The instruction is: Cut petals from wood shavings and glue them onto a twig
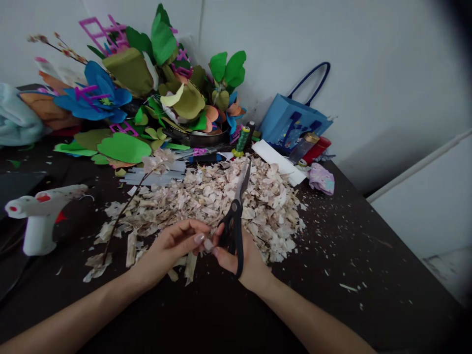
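Note:
My right hand (243,258) is closed on black-handled scissors (235,209), whose blades point away from me over the heap. Close beside it, my left hand (173,248) pinches a small pale petal piece (208,244) between thumb and fingers. The right fingertips meet the left ones around this piece. Behind both hands spreads a wide heap of dry, pale petal scraps (206,189). To the left lies a thin brown stem (123,211) with pale petals at its ends.
A white glue gun (41,216) stands at the left. Felt flowers and leaves (125,147) crowd the back, with glue sticks (157,174), a green thread spool (241,140) and a blue bag (291,120). A crumpled lilac packet (321,178) sits right of the heap on the dark table (332,295).

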Tool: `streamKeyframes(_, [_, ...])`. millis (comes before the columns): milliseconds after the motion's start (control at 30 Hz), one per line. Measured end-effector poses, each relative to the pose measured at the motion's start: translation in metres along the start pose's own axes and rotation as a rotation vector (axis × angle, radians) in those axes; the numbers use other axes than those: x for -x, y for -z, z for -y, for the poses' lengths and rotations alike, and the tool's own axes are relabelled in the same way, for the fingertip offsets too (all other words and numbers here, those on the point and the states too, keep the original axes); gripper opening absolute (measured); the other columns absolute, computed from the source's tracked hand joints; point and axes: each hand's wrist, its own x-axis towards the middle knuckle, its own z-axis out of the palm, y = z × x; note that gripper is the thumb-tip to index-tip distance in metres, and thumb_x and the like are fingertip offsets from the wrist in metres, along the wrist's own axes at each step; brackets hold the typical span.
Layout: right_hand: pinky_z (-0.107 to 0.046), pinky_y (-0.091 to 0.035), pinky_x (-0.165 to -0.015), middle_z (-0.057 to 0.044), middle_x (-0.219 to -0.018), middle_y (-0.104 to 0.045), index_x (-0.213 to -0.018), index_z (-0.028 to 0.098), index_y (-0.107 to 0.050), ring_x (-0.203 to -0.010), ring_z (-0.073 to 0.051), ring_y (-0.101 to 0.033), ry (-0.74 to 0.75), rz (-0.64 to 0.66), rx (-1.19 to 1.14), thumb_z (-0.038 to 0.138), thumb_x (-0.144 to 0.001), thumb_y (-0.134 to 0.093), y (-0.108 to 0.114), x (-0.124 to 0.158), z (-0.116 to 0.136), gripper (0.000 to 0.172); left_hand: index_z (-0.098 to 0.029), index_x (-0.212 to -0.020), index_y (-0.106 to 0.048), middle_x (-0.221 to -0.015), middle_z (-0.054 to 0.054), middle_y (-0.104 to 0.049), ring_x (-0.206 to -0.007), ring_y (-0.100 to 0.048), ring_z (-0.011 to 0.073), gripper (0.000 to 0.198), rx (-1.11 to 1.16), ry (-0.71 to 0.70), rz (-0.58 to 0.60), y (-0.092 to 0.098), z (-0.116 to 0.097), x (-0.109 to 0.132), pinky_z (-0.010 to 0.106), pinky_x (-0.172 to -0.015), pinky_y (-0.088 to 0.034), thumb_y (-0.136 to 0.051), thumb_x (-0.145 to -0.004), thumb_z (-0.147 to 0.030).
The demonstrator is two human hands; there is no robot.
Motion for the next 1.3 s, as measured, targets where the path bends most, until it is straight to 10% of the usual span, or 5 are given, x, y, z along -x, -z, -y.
streamKeyframes(733, [-0.028, -0.044, -0.064, 0.001, -0.077, -0.059, -0.093, 0.02, -0.051, -0.064, -0.012, -0.056, -0.077, 0.038, -0.231, 0.037, -0.078, -0.074, 0.003, -0.002, -0.014, 0.032, -0.019, -0.089, -0.072, -0.072, 0.002, -0.069, -0.067, -0.062, 0.0109, 0.018, 0.437, 0.208, -0.077, 0.009, -0.006, -0.006, 0.019, -0.06, -0.05, -0.079, -0.074, -0.022])
streamKeyframes(1300, [-0.023, -0.033, -0.05, 0.003, -0.064, -0.046, -0.087, 0.018, -0.051, -0.054, -0.011, -0.042, -0.2, 0.402, 0.251, 0.08, -0.075, -0.048, 0.015, 0.007, 0.008, 0.063, -0.019, -0.094, -0.073, -0.08, 0.003, -0.071, -0.079, -0.066, 0.0147, 0.026, 0.459, -0.125, -0.256, 0.039, -0.035, -0.015, 0.024, -0.071, -0.056, -0.082, -0.07, -0.021])
